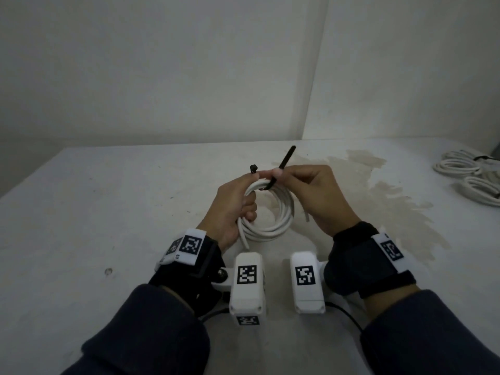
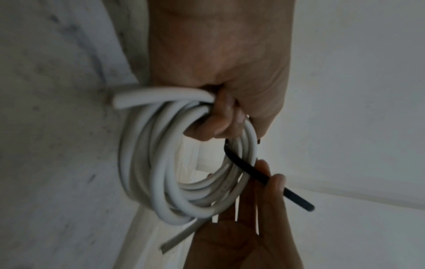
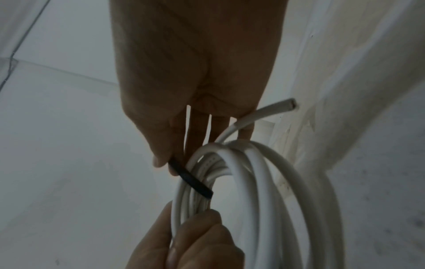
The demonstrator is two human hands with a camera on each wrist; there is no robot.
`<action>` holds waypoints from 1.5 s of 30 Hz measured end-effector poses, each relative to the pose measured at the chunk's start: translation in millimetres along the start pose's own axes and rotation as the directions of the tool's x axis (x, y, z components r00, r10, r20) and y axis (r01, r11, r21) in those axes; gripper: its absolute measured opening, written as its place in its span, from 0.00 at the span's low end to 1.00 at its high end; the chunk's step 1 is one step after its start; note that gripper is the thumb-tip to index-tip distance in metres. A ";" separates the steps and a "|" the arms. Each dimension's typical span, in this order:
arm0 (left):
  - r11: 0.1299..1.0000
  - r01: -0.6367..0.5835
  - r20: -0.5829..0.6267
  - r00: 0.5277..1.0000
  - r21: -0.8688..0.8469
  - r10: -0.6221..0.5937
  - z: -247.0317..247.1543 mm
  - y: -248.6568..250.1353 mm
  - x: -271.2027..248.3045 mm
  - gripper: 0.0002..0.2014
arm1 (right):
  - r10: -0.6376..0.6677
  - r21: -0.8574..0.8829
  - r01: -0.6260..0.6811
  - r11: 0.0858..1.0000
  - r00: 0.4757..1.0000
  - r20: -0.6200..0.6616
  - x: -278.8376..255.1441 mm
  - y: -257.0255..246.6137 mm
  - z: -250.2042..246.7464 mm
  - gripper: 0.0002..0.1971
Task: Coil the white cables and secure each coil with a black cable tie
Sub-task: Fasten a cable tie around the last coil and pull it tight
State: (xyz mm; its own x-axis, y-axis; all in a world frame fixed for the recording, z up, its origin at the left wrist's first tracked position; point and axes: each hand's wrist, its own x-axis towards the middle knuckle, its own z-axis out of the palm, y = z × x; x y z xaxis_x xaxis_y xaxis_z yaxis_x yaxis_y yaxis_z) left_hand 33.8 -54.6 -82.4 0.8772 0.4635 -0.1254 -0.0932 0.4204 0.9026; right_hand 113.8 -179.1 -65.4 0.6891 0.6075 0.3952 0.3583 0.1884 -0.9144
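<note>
Two hands: both are up off the white table [image 1: 108,212], working one coil between them.
Left hand [image 1: 232,209]: fingers curled round the bundled turns of the white cable coil [image 1: 273,212] at its left side; its thumb and forefinger also pin the black cable tie [image 1: 284,163] just below the tie's head [image 1: 253,168].
Right hand [image 1: 316,196]: thumb and forefinger pinch the tie's tail where it comes up through the coil; the other fingers lie straight behind the loops.
Coil: held in the air over the table's middle, both cut ends sticking out free.
Handling, cable: looks light but springy; the turns would likely fan apart if the left grip eases, so hold across all strands.
Handling, tie: thin, stiff, probably slick plastic; best taken near the tip to steer it into the head.
Far right: more tied white coils [image 1: 465,174] lie on the table.
</note>
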 end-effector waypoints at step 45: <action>0.612 -0.424 0.129 0.876 0.668 0.465 21.6 8.3 -6.7 0.12 | -0.079 -0.010 0.078 0.997 0.994 -0.074 0.7 -12.4 -6.7 0.12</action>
State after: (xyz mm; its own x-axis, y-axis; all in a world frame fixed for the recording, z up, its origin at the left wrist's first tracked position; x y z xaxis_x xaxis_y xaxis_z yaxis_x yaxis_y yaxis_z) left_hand 37.3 -71.1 -65.2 0.7858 0.5005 0.3634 -0.1140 -0.4603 0.8804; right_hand 114.0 -186.2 -53.2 0.7035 0.5321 0.4712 0.4170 0.2279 -0.8799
